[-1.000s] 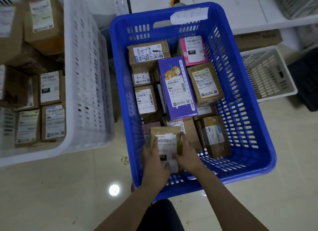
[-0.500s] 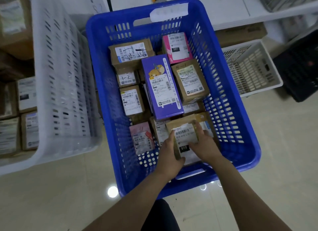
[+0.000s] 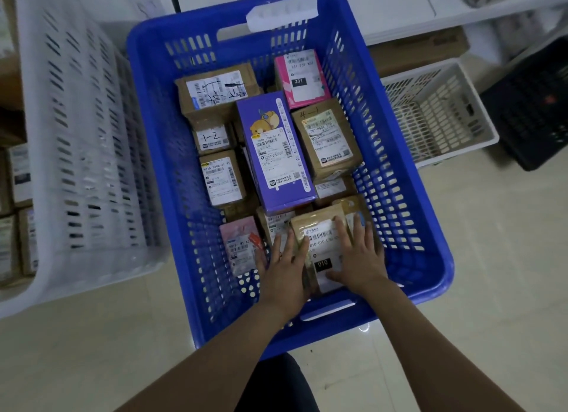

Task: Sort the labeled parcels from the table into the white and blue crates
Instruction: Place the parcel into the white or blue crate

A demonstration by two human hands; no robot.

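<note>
Left hand (image 3: 284, 265) and right hand (image 3: 360, 258) press flat on 010 parcel (image 3: 321, 242).

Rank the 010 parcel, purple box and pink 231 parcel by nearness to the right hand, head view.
1. The 010 parcel, under the right hand.
2. The purple box, middle of the blue crate.
3. The pink 231 parcel, far end.

Both arms (image 3: 430, 344) reach in from the near edge, angling toward each other. Left hand (image 3: 284, 267) and right hand (image 3: 358, 258) sit side by side, palms down, fingers pretty much straight, slightly spread, pointing far.
</note>
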